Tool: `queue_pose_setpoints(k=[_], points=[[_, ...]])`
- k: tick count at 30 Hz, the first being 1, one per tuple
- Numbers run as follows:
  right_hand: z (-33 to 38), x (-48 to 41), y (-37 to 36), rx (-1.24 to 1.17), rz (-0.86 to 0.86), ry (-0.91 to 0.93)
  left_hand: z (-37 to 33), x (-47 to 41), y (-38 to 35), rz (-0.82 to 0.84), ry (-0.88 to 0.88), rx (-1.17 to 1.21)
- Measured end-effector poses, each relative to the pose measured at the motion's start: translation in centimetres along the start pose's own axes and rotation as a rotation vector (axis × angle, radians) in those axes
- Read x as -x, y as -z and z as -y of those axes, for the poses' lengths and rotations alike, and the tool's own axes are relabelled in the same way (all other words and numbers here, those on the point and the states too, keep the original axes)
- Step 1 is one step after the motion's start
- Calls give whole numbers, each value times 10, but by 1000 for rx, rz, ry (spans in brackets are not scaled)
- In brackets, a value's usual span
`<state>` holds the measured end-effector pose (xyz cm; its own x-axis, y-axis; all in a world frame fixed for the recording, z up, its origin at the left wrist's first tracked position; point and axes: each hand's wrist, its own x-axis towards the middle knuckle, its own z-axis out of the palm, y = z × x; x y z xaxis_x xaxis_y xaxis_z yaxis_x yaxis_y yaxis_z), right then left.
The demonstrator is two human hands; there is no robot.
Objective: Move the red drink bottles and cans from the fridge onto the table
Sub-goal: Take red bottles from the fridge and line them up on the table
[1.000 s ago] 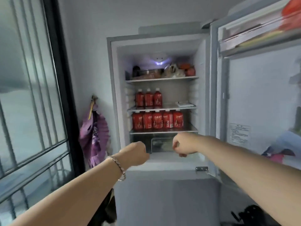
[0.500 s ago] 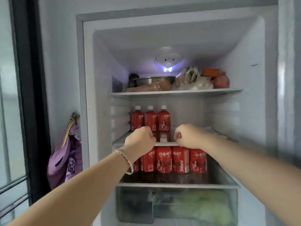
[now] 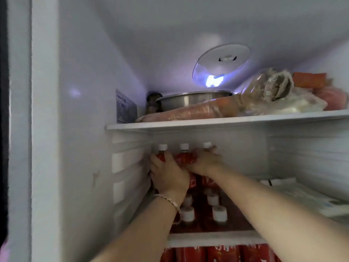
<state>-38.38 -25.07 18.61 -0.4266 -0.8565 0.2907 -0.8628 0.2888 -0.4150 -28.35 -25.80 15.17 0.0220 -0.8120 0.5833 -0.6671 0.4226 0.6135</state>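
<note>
Left hand (image 3: 168, 176) gripped the leftmost red bottle (image 3: 161, 155); right hand (image 3: 205, 161) gripped the rightmost red bottle (image 3: 206, 145). Label writing blurred, unreadable.

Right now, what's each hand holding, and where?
Left hand grips the back-left white-capped red plastic bottle round its body; right hand grips the back-right bottle below its cap.

Bottles (image 3: 184, 157): red, white caps, at left hand (image 3: 168, 176) and right hand (image 3: 205, 161)
Cans (image 3: 222, 254): red, pale writing, below the hands
Bowl (image 3: 192, 100): silver, above the hands
Bracelet (image 3: 170, 202): pale beads, left wrist
</note>
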Motion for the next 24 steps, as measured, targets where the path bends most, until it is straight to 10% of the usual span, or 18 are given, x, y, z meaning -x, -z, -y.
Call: queue_pose_setpoints(k=[5,24], points=[[18,-26,-16,-126,-61,-206,13,-14,-11,-4,-16,-11],[-60,30,33,-70,47,169,12,-59,-10,205,-75,-372]])
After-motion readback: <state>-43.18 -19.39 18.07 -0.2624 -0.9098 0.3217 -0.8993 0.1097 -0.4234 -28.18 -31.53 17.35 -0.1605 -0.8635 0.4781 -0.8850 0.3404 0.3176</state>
